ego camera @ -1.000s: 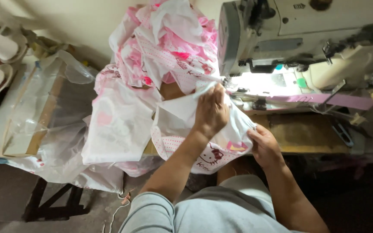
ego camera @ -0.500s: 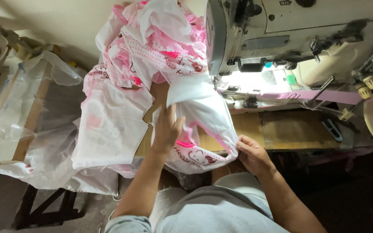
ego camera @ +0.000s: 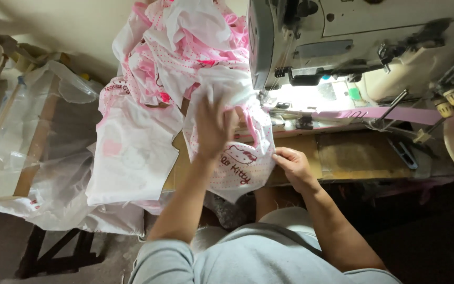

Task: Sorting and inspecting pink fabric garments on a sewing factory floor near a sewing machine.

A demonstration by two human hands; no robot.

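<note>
The sewing machine [ego camera: 363, 47] walls off the far right of the worktop [ego camera: 353, 158], leaving an open strip of bare wood in front of it. A heap of pink-and-white garments [ego camera: 179, 47] blocks the far middle, and a clear plastic bag [ego camera: 32, 137] fills the left side.

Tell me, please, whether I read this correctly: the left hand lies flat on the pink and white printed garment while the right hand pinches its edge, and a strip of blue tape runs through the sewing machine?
Not quite. In the head view the tape running through the sewing machine is pink, not blue. The rest stands: the left hand lies flat on the pink and white printed garment while the right hand pinches its edge.
</note>
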